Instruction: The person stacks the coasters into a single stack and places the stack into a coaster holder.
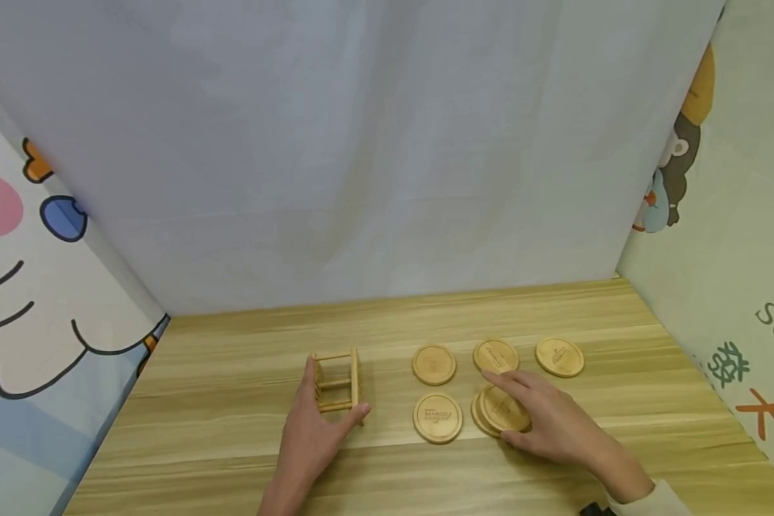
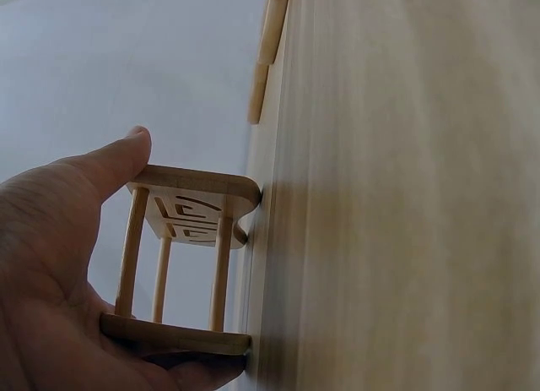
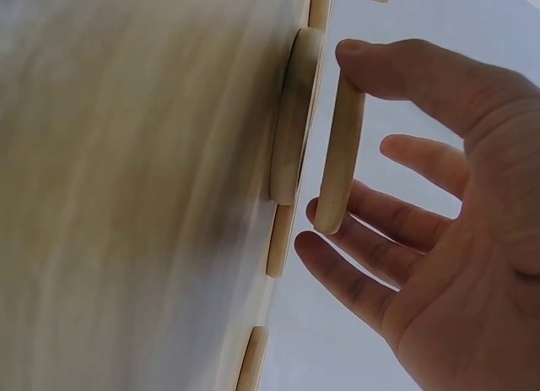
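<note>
My left hand (image 1: 312, 433) grips a small wooden coaster rack (image 1: 355, 380) on the left side of the coasters. In the left wrist view, the thumb lies against one slotted end panel (image 2: 198, 184) and fingers are at the opposite panel, with thin rods between them. My right hand (image 1: 557, 423) pinches a round bamboo coaster (image 1: 504, 408) by its edge, thumb on the near side and fingertips on the far side. Another coaster (image 1: 480, 421) lies on the table under it, partly covered. The right wrist view shows a gap between the held coaster (image 3: 342, 154) and the lower coaster (image 3: 295, 121).
On the wood-grain table (image 1: 232, 401) lie a plain-faced coaster (image 1: 434, 364), a lettered coaster (image 1: 438, 418) in front of it, and two more printed coasters (image 1: 495, 355) at the back right. A pale curtain (image 1: 387, 158) hangs behind; patterned cloths flank both sides.
</note>
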`<act>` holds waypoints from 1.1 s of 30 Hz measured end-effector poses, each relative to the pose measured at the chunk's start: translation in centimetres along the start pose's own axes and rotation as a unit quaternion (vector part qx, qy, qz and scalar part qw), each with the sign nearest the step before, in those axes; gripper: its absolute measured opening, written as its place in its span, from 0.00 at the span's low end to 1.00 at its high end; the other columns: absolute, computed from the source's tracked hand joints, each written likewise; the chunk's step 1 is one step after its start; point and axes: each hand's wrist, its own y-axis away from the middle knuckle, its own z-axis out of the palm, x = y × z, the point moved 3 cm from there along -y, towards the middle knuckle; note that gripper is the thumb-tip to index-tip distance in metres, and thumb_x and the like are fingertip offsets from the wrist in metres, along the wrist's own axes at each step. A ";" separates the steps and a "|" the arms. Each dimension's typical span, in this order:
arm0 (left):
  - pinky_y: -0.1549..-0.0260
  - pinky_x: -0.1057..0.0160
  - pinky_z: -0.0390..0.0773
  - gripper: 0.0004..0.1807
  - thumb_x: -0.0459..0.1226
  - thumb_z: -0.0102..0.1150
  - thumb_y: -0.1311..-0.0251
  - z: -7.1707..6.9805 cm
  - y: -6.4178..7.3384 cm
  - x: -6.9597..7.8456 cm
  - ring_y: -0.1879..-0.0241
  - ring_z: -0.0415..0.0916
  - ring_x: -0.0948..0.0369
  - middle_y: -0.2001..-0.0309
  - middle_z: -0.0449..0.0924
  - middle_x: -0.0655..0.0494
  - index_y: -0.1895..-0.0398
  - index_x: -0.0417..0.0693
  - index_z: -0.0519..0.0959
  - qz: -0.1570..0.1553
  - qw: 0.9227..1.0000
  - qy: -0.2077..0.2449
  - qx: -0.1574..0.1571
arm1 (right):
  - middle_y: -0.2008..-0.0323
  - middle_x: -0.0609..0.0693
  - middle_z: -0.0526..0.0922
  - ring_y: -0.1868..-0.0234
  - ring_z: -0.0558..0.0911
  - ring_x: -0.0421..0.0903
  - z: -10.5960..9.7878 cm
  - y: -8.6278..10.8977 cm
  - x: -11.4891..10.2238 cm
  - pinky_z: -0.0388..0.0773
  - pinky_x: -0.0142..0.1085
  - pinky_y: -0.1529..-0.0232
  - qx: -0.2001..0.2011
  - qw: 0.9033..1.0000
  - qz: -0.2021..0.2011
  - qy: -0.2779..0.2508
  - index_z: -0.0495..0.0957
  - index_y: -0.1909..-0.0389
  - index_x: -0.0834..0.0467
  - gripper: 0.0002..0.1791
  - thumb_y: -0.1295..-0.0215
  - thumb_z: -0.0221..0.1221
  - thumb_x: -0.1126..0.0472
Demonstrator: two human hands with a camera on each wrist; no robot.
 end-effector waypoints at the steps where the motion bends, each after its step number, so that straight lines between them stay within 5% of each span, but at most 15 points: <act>1: 0.31 0.33 0.60 0.68 0.66 0.70 0.48 0.0 0.0 0.0 0.23 0.51 0.37 0.19 0.47 0.41 0.16 0.60 0.33 0.000 1.000 0.000 0.000 | 0.40 0.54 0.80 0.41 0.80 0.56 0.0 0.0 0.0 0.80 0.54 0.45 0.000 1.000 -0.001 0.001 0.70 0.26 0.50 0.50 0.54 0.79 0.52; 33: 0.32 0.33 0.61 0.69 0.66 0.70 0.49 0.0 0.1 0.1 0.24 0.52 0.37 0.19 0.48 0.40 0.16 0.61 0.32 -0.003 1.000 -0.002 0.005 | 0.35 0.56 0.77 0.37 0.77 0.58 0.6 -0.8 -0.2 0.76 0.57 0.39 -0.030 0.999 -0.020 -0.027 0.69 0.27 0.55 0.49 0.51 0.79 0.54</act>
